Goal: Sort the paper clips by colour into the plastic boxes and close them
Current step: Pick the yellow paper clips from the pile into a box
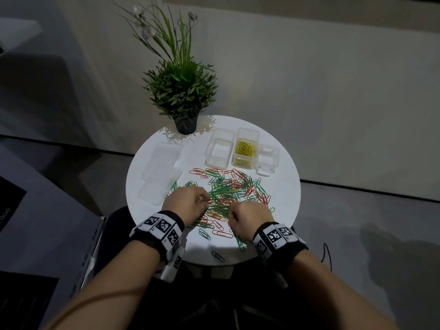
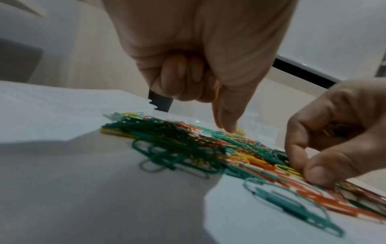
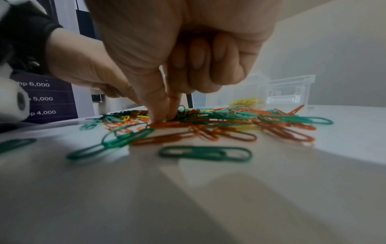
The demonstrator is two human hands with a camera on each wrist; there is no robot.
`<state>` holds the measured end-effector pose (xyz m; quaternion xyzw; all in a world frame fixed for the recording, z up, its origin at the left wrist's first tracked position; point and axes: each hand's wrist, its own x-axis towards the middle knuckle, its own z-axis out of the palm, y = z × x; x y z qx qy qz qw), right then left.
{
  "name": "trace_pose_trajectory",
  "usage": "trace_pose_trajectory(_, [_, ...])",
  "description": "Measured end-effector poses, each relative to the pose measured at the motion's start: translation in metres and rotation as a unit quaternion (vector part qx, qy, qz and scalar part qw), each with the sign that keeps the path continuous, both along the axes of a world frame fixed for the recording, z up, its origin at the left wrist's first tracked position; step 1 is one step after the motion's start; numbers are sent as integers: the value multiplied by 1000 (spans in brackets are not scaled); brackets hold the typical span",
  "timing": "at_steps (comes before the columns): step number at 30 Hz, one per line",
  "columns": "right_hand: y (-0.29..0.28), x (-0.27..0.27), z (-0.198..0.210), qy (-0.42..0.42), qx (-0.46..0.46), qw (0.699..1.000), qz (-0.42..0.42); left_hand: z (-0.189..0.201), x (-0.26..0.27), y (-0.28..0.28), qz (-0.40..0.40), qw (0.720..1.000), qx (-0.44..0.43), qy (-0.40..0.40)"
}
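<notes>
Left forearm: bare, enters from lower left, angled toward centre; wrist wrapped in a black band with black-and-white square markers.
Left hand [image 1: 188,202]: back facing up, outer fingers [image 2: 179,74] curled into the palm, thumb and forefinger pointing down, tips close together. Whether they pinch anything cannot be told.
Right forearm: bare, enters from lower right, angled toward centre; wrist carries a matching marked band.
Right hand [image 1: 248,219]: back facing up, outer fingers curled into the palm, thumb and forefinger extended downward, tips nearly meeting low at the desk [image 3: 271,189]; grip on anything not discernible.
Spacing: hands near each other, apart, not touching.
</notes>
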<state>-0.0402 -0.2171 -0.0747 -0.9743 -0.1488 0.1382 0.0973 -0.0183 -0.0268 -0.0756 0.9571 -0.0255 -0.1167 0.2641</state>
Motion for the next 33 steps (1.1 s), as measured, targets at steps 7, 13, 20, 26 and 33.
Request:
trace_pose_trajectory(7, [-2, 1, 2, 14, 22, 999, -31, 1, -6, -14, -106, 988, 106, -32])
trace_pose_trajectory(13, [-13, 3, 11, 35, 80, 995, -54, 1, -2, -19, -127, 983, 124, -46])
trace_pose_trajectory(20, [-34, 13, 5, 82, 182, 973, -119, -2, 4, -7, -19, 995, -79, 54])
trace_pose_trajectory(26, [-36, 8, 12, 139, 280, 941, -127, 3, 4, -2, 82, 966, -218, 115])
trace_pose_trajectory(33, [-14, -4, 30, 252, 196, 946, 53, 8, -1, 8, 133, 907, -360, 172])
